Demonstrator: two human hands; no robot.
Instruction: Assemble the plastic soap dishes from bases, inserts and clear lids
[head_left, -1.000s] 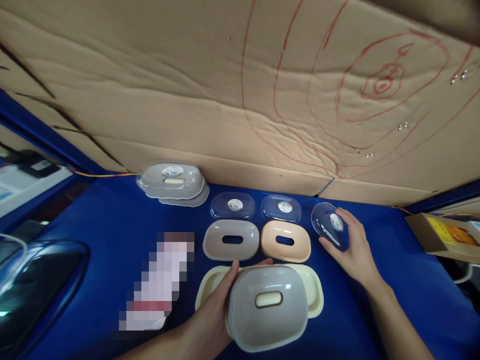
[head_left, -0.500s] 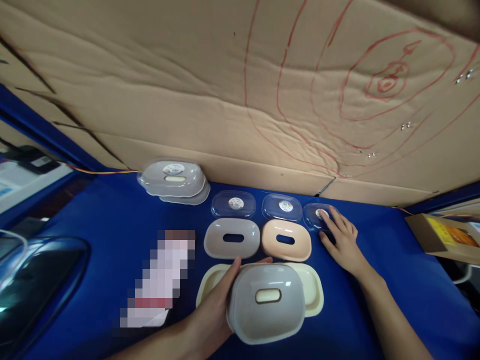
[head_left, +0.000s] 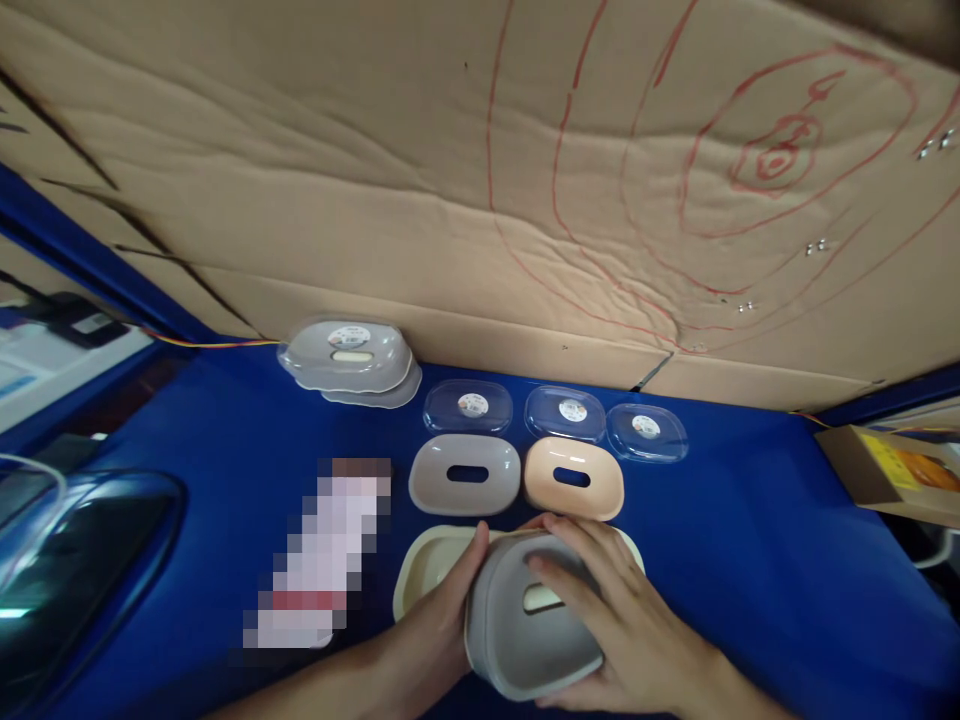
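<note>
We hold tilted grey dish (head_left: 525, 650) clamped between left hand (head_left: 442, 610) and right hand (head_left: 626, 630), partly hiding cream tray (head_left: 421, 572) behind. Probably light, stiff, slick plastic; best gripped, we judge, by opposite side walls.

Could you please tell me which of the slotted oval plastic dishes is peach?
The peach oval plastic dish, just right of the grey oval plastic dish; that neighbour and the held oval plastic dish are grey.

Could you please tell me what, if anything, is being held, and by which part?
The nearer grey dish is held: left grip at its left side, right grip over its right side.
</note>
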